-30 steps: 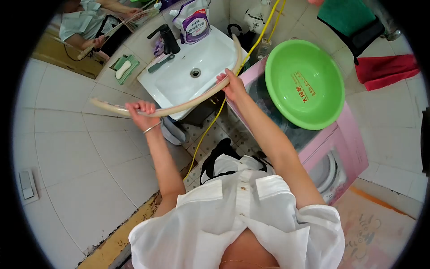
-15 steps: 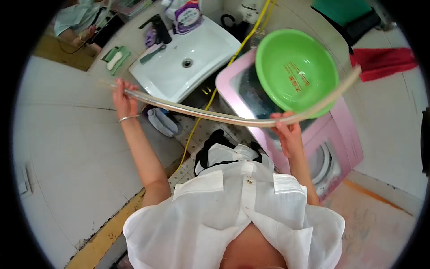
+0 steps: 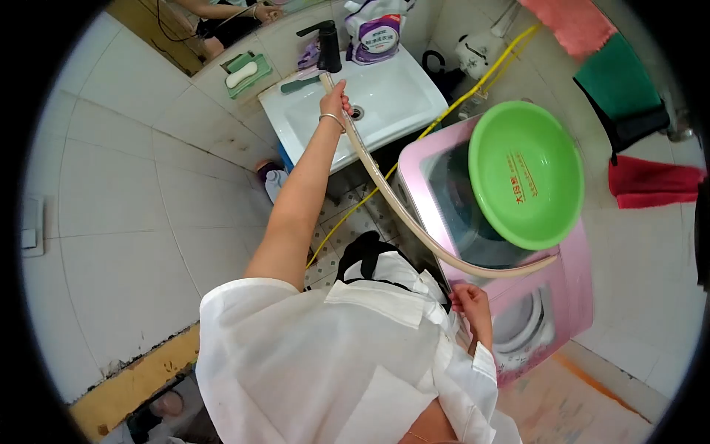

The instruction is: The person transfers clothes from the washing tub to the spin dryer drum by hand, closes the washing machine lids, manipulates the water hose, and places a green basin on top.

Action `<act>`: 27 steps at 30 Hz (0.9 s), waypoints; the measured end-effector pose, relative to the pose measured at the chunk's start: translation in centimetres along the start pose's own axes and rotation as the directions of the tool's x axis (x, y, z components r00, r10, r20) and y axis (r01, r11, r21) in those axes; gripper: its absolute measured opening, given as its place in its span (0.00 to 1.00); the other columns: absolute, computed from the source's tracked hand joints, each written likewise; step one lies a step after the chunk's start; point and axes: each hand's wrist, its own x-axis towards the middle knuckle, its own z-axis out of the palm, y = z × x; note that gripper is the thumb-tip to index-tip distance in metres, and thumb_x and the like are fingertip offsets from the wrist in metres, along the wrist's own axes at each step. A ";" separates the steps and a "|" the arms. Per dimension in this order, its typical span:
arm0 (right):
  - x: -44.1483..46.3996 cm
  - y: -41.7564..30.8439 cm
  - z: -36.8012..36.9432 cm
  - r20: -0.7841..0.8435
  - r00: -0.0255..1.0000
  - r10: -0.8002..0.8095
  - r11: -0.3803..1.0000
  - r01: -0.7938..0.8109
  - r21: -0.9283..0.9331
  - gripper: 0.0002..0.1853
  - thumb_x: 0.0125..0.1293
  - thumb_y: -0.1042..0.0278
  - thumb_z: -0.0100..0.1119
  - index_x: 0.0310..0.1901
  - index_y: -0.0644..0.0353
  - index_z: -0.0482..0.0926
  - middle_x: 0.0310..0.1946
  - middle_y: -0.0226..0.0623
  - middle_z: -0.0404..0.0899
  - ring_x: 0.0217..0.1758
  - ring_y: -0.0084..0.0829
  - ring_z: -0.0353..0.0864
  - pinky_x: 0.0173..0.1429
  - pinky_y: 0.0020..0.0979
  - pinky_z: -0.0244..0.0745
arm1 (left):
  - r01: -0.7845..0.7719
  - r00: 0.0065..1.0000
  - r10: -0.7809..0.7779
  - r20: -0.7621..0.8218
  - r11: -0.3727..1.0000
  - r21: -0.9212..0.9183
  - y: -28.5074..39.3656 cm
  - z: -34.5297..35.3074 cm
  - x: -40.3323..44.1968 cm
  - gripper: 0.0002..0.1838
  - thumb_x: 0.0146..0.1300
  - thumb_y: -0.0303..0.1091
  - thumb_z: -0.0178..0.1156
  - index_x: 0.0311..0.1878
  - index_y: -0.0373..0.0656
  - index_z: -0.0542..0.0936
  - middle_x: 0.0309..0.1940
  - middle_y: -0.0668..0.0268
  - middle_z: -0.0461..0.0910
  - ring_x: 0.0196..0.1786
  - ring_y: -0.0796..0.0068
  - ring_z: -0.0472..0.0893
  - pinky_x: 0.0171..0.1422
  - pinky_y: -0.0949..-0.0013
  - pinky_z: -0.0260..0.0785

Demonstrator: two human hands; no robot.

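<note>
In the head view my left hand (image 3: pixel 336 101) reaches over the white washbasin (image 3: pixel 403 89), closed round the upper end of a long, bendy beige strip (image 3: pixel 396 203). The strip looks like a hose or edging; I cannot tell which. It curves down to the right, across the pink washing machine (image 3: pixel 421 152), and its far end lies just below the green basin (image 3: pixel 529 174). My right hand (image 3: pixel 471 302) is just under the strip, apart from it, by the machine's front edge. Its fingers are curled in with nothing visible in them.
A black tap (image 3: pixel 329 48), a purple-labelled detergent pouch (image 3: pixel 377 33) and a green soap dish (image 3: pixel 248 78) stand around the washbasin. A yellow hose (image 3: pixel 473 96) runs down to the tiled floor. Green (image 3: pixel 621 78) and red cloths (image 3: pixel 651 181) hang at the right.
My left hand has carried its end of the strip right, over the washbasin. My right hand has let go and dropped lower. The strip has swung from nearly level to slanting, and the view has turned left.
</note>
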 end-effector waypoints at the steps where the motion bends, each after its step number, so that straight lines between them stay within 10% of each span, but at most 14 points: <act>1: 0.4 -1.2 1.2 -0.032 0.998 -0.061 0.997 0.059 -0.045 0.08 0.64 0.68 0.57 0.40 0.63 0.77 0.31 0.33 0.79 0.31 0.21 0.78 0.34 0.22 0.75 | -0.018 0.998 0.020 -0.054 0.999 0.031 0.3 -0.8 0.7 0.17 0.57 0.43 0.63 0.23 0.48 0.66 0.12 0.73 0.63 0.12 0.81 0.62 0.14 0.74 0.58; 10: 11.5 -21.4 16.9 0.427 0.638 -0.640 0.516 0.770 -0.376 0.10 0.64 0.68 0.57 0.43 0.63 0.76 0.29 0.32 0.79 0.32 0.20 0.77 0.38 0.23 0.73 | -0.106 0.937 0.269 -0.220 0.824 0.557 -0.6 -3.1 5.6 0.20 0.55 0.48 0.64 0.24 0.40 0.72 0.14 0.69 0.69 0.11 0.80 0.67 0.12 0.73 0.59; 14: 21.1 -30.5 25.3 0.530 0.608 -0.591 0.571 0.779 -0.258 0.14 0.64 0.67 0.55 0.50 0.60 0.73 0.34 0.30 0.77 0.34 0.20 0.77 0.36 0.22 0.72 | -0.118 0.866 0.455 -0.207 0.588 0.800 -1.5 -2.5 5.6 0.24 0.55 0.55 0.58 0.31 0.39 0.81 0.28 0.49 0.80 0.37 0.45 0.79 0.43 0.52 0.69; 20: 33.2 -39.3 34.5 0.362 0.534 -0.764 0.285 0.783 -0.553 0.15 0.62 0.65 0.54 0.48 0.63 0.73 0.33 0.33 0.77 0.33 0.24 0.78 0.33 0.26 0.72 | -0.148 0.832 0.490 -0.262 0.650 0.745 -1.2 -1.8 6.2 0.22 0.56 0.54 0.59 0.31 0.40 0.79 0.27 0.49 0.80 0.35 0.45 0.79 0.40 0.51 0.70; 27: 38.9 -39.7 38.9 0.152 0.695 -0.702 0.422 0.579 -0.697 0.24 0.52 0.49 0.64 0.34 0.67 0.76 0.22 0.36 0.77 0.22 0.27 0.74 0.22 0.27 0.66 | -0.121 0.887 0.394 -0.241 0.701 0.702 -0.3 -1.8 6.1 0.24 0.55 0.56 0.58 0.32 0.39 0.76 0.28 0.48 0.79 0.34 0.43 0.78 0.39 0.50 0.69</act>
